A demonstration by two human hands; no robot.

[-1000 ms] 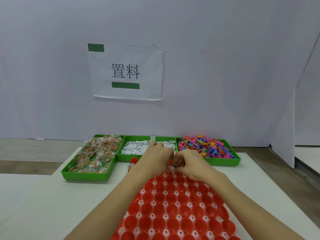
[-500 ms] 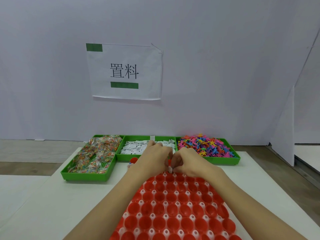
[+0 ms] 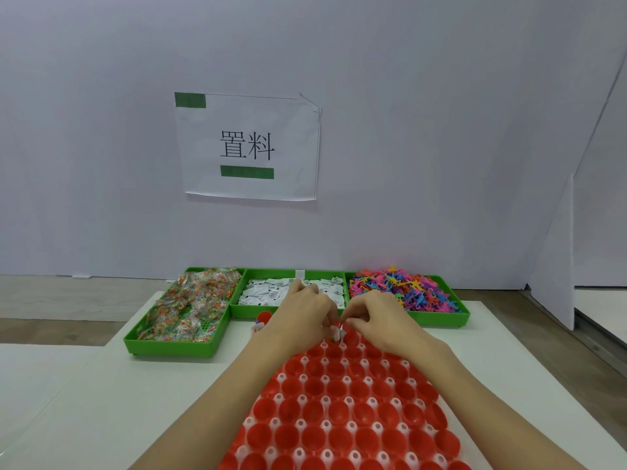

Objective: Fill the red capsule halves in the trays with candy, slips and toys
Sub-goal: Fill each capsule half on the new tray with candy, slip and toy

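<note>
A clear tray (image 3: 325, 400) packed with several red capsule halves (image 3: 339, 410) lies on the white table in front of me. My left hand (image 3: 302, 312) and my right hand (image 3: 376, 317) meet over its far rows. The left fingers pinch small white paper slips (image 3: 337, 332) just above a far capsule half. The right fingertips are curled tight beside them; whether they hold a slip I cannot tell. Behind the hands stand three green bins: wrapped candy (image 3: 190, 307) on the left, white slips (image 3: 268, 291) in the middle, coloured plastic toys (image 3: 403, 290) on the right.
A loose red capsule half (image 3: 264, 316) with small bits beside it lies between the slip bin and the tray. A paper sign (image 3: 249, 147) hangs on the white wall behind. A white panel (image 3: 556, 262) stands at the right. Another white table (image 3: 20, 368) adjoins on the left.
Both hands stay together over the tray's far rows, shifting only slightly as the fingers work the slips. The view has tilted a little.
</note>
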